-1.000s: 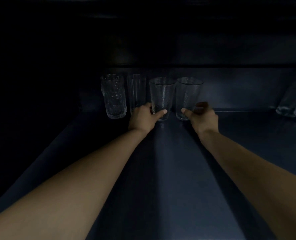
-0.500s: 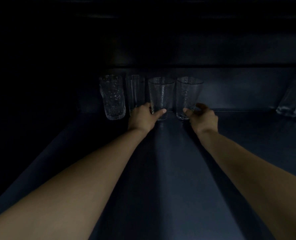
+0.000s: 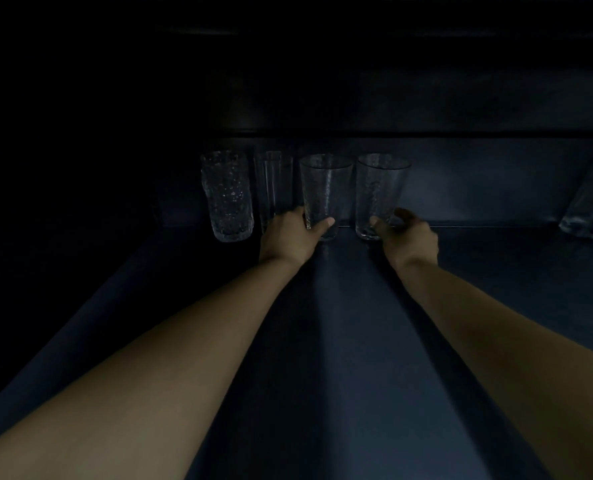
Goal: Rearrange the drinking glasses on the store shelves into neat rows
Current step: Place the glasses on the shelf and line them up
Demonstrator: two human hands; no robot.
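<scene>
The left hand (image 3: 289,237) grips one glass (image 3: 324,195) low down and the right hand (image 3: 409,237) grips the next glass (image 3: 379,195), both at the back of the dark shelf (image 3: 322,341), so a quick push could clink them together or tip one over.

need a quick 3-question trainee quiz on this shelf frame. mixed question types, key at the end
1. How many glasses stand in the row at the back of the shelf, just ahead of the hands?
2. Counting from the left of that row, which glass does the left hand grip? A first; B second; C third; D fourth.
3. True or false: the right hand lies flat on the shelf and touches no glass.

Key
1. Four.
2. C, the third glass.
3. False: its thumb and fingers hold the rightmost glass near the base.
</scene>
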